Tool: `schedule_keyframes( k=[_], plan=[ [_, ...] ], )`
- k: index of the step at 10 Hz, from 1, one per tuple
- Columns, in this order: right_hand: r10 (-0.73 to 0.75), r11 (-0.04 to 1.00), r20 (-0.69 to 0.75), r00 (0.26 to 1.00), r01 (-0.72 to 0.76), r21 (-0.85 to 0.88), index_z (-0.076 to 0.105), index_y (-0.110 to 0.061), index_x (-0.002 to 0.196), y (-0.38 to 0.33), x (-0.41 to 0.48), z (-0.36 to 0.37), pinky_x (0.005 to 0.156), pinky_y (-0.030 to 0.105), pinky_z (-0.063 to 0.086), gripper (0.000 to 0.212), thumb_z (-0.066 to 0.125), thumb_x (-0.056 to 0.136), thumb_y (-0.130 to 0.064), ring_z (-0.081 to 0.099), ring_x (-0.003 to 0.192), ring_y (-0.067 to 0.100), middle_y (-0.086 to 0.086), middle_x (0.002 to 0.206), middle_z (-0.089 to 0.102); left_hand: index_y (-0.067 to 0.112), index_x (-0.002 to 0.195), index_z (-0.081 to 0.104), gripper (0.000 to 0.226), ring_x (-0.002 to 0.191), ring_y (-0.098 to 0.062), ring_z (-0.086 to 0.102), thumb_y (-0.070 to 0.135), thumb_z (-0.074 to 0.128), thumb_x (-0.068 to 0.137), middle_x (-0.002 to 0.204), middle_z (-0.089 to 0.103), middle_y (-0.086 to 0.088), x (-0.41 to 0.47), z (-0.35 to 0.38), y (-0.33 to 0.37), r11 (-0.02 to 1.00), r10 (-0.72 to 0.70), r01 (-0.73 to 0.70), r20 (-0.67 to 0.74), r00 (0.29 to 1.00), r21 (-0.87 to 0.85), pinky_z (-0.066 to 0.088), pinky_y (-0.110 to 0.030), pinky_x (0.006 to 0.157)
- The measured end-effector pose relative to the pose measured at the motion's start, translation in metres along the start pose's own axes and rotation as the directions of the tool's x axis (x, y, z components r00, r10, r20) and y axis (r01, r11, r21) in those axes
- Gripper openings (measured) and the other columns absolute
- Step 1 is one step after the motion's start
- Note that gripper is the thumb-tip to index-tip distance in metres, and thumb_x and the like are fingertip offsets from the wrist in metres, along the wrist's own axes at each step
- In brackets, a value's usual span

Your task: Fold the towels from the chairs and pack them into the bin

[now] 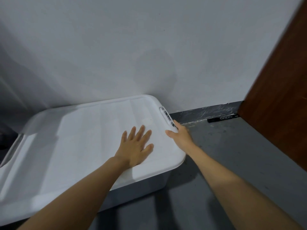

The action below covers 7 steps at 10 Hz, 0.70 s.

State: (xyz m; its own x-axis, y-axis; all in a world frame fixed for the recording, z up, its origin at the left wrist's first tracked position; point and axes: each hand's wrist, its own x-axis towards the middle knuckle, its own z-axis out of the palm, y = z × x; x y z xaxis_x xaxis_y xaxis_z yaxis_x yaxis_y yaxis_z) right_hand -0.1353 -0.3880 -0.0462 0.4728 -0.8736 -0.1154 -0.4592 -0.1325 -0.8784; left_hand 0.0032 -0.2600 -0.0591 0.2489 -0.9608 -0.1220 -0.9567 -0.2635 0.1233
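Starting at the far left, I see the white bin (pixel 141 183) sitting on the grey floor (pixel 224 155), its long side running close along the pale wall (pixel 149 47); I cannot tell whether they touch. The lid (pixel 74 146) lies across the whole top. Its left end reaches the edge of my view, where a long moulded recess (pixel 16 146) follows the short side. The rim is rounded at each corner and overhangs the bin's wall along the near side.

My left hand (pixel 135 146) lies flat on the right half of the lid, palm down, with the fingers straight and spread, holding nothing. Just beyond it, near the right short edge, is a handle slot (pixel 167 116) cut through the lid.

My right hand (pixel 180 138) grips that right edge just below the slot. The thumb rests on top of the lid and the fingers wrap over the rim out of sight.

To the right of the bin a broad stretch of floor runs towards a brown wooden panel (pixel 279 97), which slants across the right side of my view. A dark skirting board (pixel 207 111) runs along the foot of the wall between the bin's far corner and the panel. A small black bracket (pixel 222 118) lies at its base, close to the panel's lower edge and well apart from the bin.
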Motion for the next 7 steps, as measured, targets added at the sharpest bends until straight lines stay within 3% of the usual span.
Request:
schedule_keyframes(
  k=[1,2,3,5,7],
  plan=[
    [-0.057,0.983,0.001,0.998,0.056,-0.174,0.042,-0.013,0.138,-0.001,0.001,0.001,0.078,0.026,0.041,0.047,0.052,0.093,-0.020,0.056,0.104,0.025,0.010,0.124,0.057,0.032,0.149,-0.010,0.089,0.144,-0.024,-0.018,0.075,-0.022,0.071,0.156,-0.021,0.005,-0.001,-0.001,0.000,1.000,-0.004,0.004,0.001,1.000,0.010,-0.012,-0.045,0.116],
    [-0.102,0.945,0.007,0.995,0.099,-0.312,0.043,-0.009,0.136,-0.003,0.002,0.004,0.081,0.029,0.043,0.042,0.046,0.096,-0.018,0.055,0.107,0.030,0.013,0.125,0.057,0.032,0.149,-0.009,0.068,0.145,-0.024,-0.018,0.060,-0.006,0.087,0.156,-0.020,0.004,-0.002,-0.001,-0.001,1.000,-0.014,0.014,0.016,1.000,0.017,-0.011,-0.044,0.117],
    [-0.191,0.860,0.032,0.981,0.183,-0.477,0.046,-0.002,0.128,-0.006,0.001,0.008,0.085,0.037,0.048,0.032,0.038,0.098,-0.011,0.055,0.105,0.033,0.016,0.123,0.055,0.031,0.149,-0.010,0.078,0.144,-0.024,-0.019,0.068,-0.013,0.080,0.156,-0.022,0.004,-0.003,-0.002,-0.001,0.999,-0.001,0.000,0.025,1.000,0.035,-0.012,-0.043,0.116],
    [-0.188,0.802,0.041,0.981,0.177,-0.570,0.036,-0.003,0.138,-0.003,-0.006,0.010,0.096,0.040,0.041,0.040,0.036,0.099,-0.011,0.048,0.120,0.034,0.016,0.139,0.045,0.029,0.148,-0.014,0.061,0.143,-0.024,-0.023,0.052,0.008,0.096,0.155,-0.025,0.004,-0.012,-0.004,0.002,0.998,0.018,-0.020,0.040,0.999,0.061,-0.013,-0.045,0.117],
    [0.038,0.834,0.152,0.988,0.052,-0.550,0.016,-0.009,0.149,-0.018,-0.025,-0.002,0.102,0.042,0.042,0.059,0.041,0.096,-0.009,0.046,0.123,0.033,0.015,0.147,0.033,0.024,0.150,-0.007,0.057,0.146,-0.026,-0.012,0.042,0.016,0.101,0.157,-0.018,-0.002,-0.032,-0.027,0.008,0.999,0.019,-0.012,0.182,0.983,-0.040,-0.003,-0.045,0.118]
  ],
)
